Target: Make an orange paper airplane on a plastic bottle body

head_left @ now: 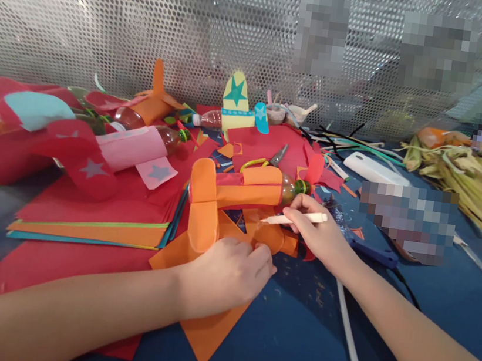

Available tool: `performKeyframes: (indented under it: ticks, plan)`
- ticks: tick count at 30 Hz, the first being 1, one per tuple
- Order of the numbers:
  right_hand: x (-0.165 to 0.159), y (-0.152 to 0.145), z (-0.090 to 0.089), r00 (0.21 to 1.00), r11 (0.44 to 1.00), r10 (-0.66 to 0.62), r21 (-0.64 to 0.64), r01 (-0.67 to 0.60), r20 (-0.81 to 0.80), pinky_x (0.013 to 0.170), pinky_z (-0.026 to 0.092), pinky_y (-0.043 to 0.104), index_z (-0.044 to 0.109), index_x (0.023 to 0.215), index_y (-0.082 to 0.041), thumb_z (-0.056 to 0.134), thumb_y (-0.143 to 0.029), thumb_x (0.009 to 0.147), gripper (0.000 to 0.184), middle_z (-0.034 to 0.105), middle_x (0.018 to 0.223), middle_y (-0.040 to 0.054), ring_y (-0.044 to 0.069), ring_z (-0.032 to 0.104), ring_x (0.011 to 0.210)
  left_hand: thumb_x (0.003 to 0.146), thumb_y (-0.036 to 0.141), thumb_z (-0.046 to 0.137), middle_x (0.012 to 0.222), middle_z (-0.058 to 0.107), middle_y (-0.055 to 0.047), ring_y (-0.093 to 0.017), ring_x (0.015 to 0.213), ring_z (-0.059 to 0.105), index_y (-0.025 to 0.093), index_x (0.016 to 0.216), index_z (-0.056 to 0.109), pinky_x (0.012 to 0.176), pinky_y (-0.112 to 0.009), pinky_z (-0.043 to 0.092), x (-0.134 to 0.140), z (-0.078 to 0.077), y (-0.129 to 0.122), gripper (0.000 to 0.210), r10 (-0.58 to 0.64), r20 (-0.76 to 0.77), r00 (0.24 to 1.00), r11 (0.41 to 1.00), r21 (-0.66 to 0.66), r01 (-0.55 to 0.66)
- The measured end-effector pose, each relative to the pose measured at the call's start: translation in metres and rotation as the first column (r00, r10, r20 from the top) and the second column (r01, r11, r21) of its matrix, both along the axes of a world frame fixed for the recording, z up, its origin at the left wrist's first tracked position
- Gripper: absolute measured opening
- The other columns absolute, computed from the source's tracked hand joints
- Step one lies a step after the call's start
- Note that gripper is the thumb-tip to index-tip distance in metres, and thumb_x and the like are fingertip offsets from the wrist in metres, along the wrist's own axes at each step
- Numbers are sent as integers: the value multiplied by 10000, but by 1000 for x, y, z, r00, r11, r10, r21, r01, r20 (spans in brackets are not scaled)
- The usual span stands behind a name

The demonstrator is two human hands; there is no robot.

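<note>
My right hand (320, 235) grips a slim white pen (307, 219) between thumb and fingers. Its tip points left, at or just over a piece of orange paper. With curled fingers, my left hand (228, 276) presses on the orange paper (213, 340), whose corner sticks out towards me; the fingertips are partly hidden. Just behind both hands lies a plastic bottle (288, 189) wrapped in orange and red paper, with a rounded orange strip (204, 205) across its left end. A cut orange piece (289, 244) is beside the right hand.
On the left, a stack of coloured paper (95, 208) lies under paper-covered bottles (132, 148). Scissors (270, 160) rest on red paper behind the orange bottle. A blue glue gun (374, 251), a white-handled tool (376, 168) and dry husks (476, 182) are right. Perforated metal (156, 15) stands behind.
</note>
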State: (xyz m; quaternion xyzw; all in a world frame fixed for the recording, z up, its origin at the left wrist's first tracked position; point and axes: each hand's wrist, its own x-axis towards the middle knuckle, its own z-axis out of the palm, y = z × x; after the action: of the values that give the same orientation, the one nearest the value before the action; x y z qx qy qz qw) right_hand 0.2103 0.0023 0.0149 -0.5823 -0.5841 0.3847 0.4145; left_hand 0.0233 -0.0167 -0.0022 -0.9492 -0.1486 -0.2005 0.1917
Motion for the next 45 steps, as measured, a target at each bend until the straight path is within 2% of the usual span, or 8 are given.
performKeyframes:
  ticks: [12, 19, 37, 45]
  plan:
    - [2, 1, -4, 1000, 1000, 11, 14, -11, -9, 512, 308, 257, 404, 648, -236, 543, -349, 764, 214, 444, 516, -74, 118, 425, 512, 937, 178, 432, 641, 581, -6, -131, 432, 517, 114, 835, 579, 360, -273, 357, 0, 1, 0, 190, -5, 5, 1000, 1000, 3, 5]
    - [1, 0, -2, 1000, 1000, 8, 26, -8, 19, 516, 299, 258, 396, 622, -232, 538, -336, 764, 226, 416, 516, -77, 112, 408, 508, 940, 186, 432, 638, 578, -5, -124, 441, 517, 114, 840, 578, 376, -266, 361, 0, 1, 0, 190, 9, 0, 1000, 1000, 4, -9]
    - [0, 0, -2, 1000, 1000, -7, 7, 7, -30, 547, 352, 262, 407, 652, -235, 561, -354, 753, 220, 473, 528, -69, 133, 486, 547, 942, 175, 418, 644, 585, -8, -132, 437, 525, 111, 846, 569, 369, -267, 378, 0, 2, -1, 190, 1, 2, 1000, 1000, 8, -1]
    - [1, -1, -1, 999, 999, 11, 32, -12, 35, 520, 333, 257, 410, 643, -236, 541, -347, 774, 216, 457, 537, -64, 125, 430, 525, 943, 168, 416, 645, 574, -9, -121, 443, 518, 106, 840, 564, 378, -253, 373, -1, 2, 0, 190, -8, 8, 1000, 1000, -2, 8]
